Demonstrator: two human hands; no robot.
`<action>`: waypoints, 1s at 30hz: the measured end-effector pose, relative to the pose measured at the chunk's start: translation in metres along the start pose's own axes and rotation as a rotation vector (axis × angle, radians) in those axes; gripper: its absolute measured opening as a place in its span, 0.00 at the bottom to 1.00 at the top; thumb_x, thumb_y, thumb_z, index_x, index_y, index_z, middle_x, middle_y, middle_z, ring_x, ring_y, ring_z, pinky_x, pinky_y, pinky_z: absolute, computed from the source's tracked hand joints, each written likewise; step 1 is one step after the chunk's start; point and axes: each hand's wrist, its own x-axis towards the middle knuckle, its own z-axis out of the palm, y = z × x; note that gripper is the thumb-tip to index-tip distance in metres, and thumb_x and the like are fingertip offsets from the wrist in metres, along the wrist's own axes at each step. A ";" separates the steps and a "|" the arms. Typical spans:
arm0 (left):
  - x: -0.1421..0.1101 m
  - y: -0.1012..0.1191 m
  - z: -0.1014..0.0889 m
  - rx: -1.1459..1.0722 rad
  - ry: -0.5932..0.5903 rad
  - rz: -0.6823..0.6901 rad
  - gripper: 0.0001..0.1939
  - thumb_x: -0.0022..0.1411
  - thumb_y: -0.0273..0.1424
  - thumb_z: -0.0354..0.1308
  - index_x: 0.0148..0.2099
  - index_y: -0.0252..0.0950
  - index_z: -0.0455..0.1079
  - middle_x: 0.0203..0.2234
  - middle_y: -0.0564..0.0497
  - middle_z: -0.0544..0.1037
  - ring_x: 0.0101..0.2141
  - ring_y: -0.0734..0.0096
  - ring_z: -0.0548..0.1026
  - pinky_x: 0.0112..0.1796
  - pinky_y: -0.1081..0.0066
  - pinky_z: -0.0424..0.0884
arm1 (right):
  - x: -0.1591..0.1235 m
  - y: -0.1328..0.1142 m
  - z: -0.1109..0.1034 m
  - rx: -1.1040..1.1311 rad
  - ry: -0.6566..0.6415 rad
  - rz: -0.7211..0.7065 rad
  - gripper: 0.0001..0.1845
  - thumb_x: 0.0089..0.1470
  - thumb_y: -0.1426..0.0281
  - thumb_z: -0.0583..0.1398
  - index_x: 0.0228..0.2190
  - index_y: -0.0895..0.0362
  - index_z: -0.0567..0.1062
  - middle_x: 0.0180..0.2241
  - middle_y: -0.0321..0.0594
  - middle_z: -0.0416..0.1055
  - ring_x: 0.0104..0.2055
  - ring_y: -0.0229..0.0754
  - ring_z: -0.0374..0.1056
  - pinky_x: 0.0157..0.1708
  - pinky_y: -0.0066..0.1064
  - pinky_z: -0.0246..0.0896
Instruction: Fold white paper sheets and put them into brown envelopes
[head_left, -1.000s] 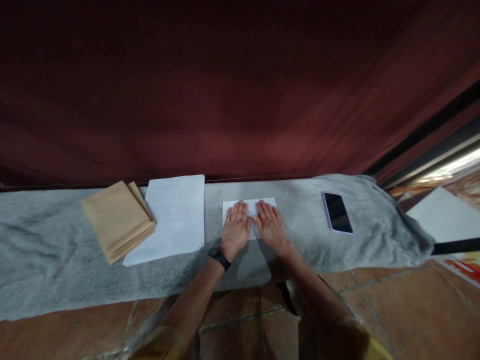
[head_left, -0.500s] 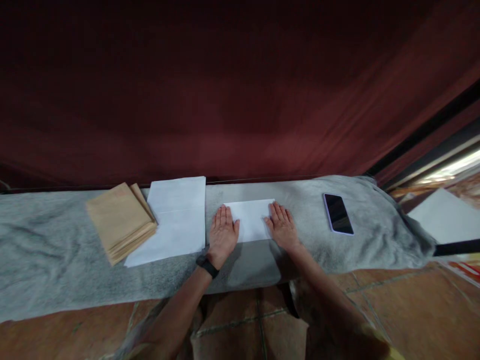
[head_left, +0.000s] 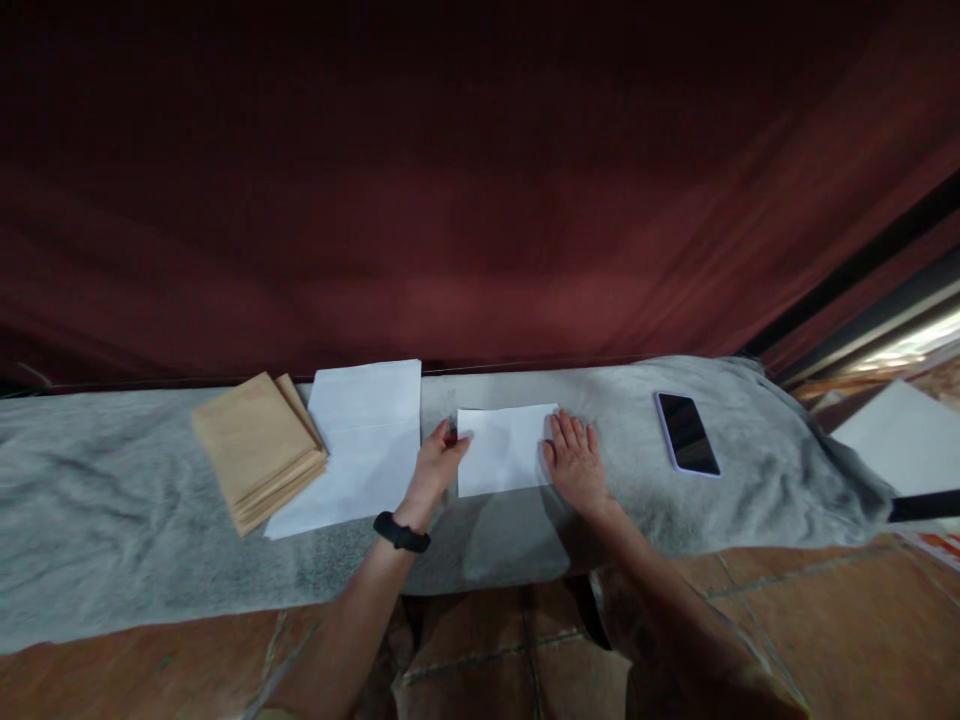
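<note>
A folded sheet of white paper [head_left: 504,455] lies in front of me on the grey cloth. My left hand [head_left: 439,462] pinches its left edge, thumb on top and fingers curled at the side. Flat on the right end of the paper and the cloth beside it rests my right hand [head_left: 577,462], its fingers stretched out and holding nothing. A stack of larger white sheets [head_left: 367,430] lies just left of my left hand. Brown paper envelopes [head_left: 259,440] are piled partly over that stack's left side.
The grey cloth [head_left: 97,500] covers a long, narrow bench. A phone [head_left: 687,433] with a dark screen and a lilac case lies to the right. Dark red fabric [head_left: 450,250] hangs behind the bench. Below is a tiled floor [head_left: 840,610]; a white panel [head_left: 904,440] stands at the far right.
My left hand has gone from lying flat on the paper's left end to pinching its left edge. My right hand stays flat at the right end. The view has shifted slightly.
</note>
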 end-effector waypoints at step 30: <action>-0.021 0.030 0.018 -0.505 -0.316 -0.159 0.32 0.51 0.36 0.71 0.58 0.40 0.70 0.41 0.49 0.81 0.37 0.65 0.79 0.37 0.70 0.72 | 0.023 -0.022 -0.063 1.755 -0.150 0.807 0.23 0.44 0.57 0.68 0.39 0.57 0.76 0.29 0.39 0.80 0.28 0.47 0.75 0.29 0.34 0.71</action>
